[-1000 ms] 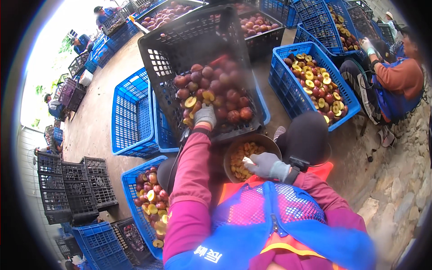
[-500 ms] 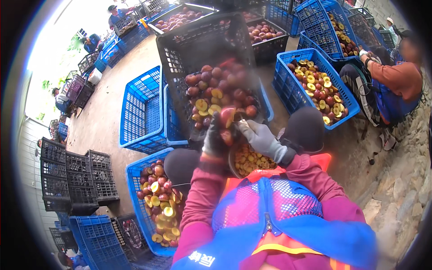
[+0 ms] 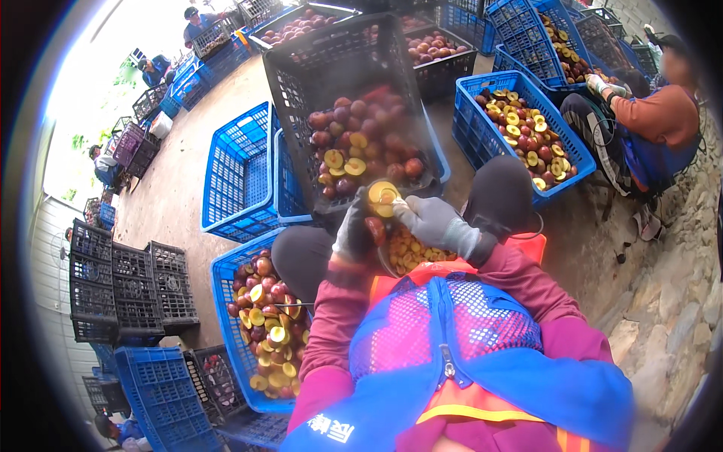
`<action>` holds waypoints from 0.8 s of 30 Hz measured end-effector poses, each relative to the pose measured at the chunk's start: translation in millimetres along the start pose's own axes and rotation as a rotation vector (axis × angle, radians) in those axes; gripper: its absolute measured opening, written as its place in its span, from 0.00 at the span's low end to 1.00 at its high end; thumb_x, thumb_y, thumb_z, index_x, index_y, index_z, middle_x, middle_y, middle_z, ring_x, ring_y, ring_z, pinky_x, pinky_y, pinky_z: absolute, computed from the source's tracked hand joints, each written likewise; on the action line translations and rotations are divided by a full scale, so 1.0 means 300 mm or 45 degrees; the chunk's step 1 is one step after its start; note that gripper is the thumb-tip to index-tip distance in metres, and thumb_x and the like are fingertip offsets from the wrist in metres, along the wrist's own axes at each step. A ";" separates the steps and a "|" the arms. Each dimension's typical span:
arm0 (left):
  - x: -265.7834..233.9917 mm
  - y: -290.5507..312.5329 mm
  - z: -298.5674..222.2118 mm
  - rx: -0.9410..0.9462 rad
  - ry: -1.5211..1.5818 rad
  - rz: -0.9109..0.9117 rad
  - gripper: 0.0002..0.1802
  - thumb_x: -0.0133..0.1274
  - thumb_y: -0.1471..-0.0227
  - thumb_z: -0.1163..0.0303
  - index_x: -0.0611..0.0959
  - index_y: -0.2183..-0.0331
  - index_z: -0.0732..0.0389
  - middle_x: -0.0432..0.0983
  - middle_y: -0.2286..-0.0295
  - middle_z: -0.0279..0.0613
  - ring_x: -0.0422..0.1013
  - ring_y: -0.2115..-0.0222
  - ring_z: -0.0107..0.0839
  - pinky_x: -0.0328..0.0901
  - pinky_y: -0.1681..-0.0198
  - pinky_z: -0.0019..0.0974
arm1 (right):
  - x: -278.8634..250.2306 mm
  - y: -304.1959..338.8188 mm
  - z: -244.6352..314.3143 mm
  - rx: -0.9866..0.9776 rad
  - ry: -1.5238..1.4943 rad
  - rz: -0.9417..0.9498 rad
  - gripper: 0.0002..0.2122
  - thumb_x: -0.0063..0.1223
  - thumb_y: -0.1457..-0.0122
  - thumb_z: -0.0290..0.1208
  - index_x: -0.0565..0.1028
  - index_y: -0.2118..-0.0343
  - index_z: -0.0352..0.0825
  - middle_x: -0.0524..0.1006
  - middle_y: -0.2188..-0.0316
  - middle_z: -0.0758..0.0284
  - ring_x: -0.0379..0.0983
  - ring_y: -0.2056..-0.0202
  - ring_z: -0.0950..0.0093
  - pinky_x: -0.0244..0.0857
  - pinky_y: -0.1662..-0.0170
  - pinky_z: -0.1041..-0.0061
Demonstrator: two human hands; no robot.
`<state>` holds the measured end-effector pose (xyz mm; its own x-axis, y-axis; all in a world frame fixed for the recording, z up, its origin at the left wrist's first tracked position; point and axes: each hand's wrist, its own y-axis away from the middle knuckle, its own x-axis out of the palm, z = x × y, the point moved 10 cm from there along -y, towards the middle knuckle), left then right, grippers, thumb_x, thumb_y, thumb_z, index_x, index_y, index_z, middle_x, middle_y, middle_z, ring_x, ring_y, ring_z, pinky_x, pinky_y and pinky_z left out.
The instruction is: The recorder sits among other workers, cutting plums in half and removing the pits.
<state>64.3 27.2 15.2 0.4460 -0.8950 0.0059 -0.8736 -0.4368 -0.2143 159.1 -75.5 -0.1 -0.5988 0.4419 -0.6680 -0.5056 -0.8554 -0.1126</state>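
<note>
In my gloved left hand (image 3: 351, 232) is a cut plum (image 3: 382, 193), its yellow flesh facing up. A second red piece of plum (image 3: 375, 229) shows below it by the same fingers. My right hand (image 3: 440, 224), in a grey glove, is closed with its fingertips at the cut fruit; what they pinch is hidden. Under both hands, a round container holds small yellow-brown pieces (image 3: 414, 252). Just beyond, a tilted black crate (image 3: 290, 98) holds whole red plums (image 3: 354, 124) and a few cut halves (image 3: 354, 166).
By my left knee stands a blue crate (image 3: 221, 290) of cut plums, and by my right another (image 3: 471, 139). An empty blue crate (image 3: 237, 181) is to the left. Black crates (image 3: 135, 286) are stacked far left. A co-worker (image 3: 655, 120) sits at the right by a stone wall.
The plum in my left hand, red skin showing before, now turns its yellow cut face up. My hands have stayed nearly in place. The view has shifted slightly.
</note>
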 end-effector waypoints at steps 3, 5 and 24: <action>0.003 -0.015 0.117 -0.128 0.407 0.035 0.25 0.39 0.29 0.57 0.76 0.41 0.63 0.77 0.48 0.46 0.73 0.48 0.38 0.66 0.41 0.43 | 0.027 0.025 0.001 0.059 0.022 0.041 0.21 0.44 0.26 0.49 0.76 0.65 0.32 0.80 0.68 0.47 0.77 0.63 0.44 0.66 0.59 0.49; -0.008 -0.024 0.110 -0.054 0.218 -0.019 0.25 0.38 0.29 0.58 0.75 0.41 0.63 0.76 0.48 0.47 0.73 0.47 0.38 0.65 0.40 0.43 | 0.015 0.039 0.047 -0.044 0.079 0.037 0.21 0.45 0.26 0.48 0.76 0.65 0.33 0.80 0.69 0.47 0.77 0.63 0.44 0.67 0.59 0.49; -0.021 -0.008 0.193 -0.101 0.145 -0.098 0.21 0.49 0.29 0.53 0.80 0.50 0.61 0.79 0.61 0.38 0.74 0.65 0.24 0.71 0.61 0.32 | 0.149 0.144 -0.017 0.767 -0.869 0.643 0.24 0.41 0.24 0.50 0.77 0.63 0.31 0.73 0.83 0.60 0.70 0.87 0.65 0.64 0.83 0.67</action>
<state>74.8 39.1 -40.8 0.4915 -0.8609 0.1313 -0.8522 -0.5065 -0.1310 113.5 -94.1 -38.6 -0.9562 0.2894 0.0440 -0.2125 -0.7897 0.5755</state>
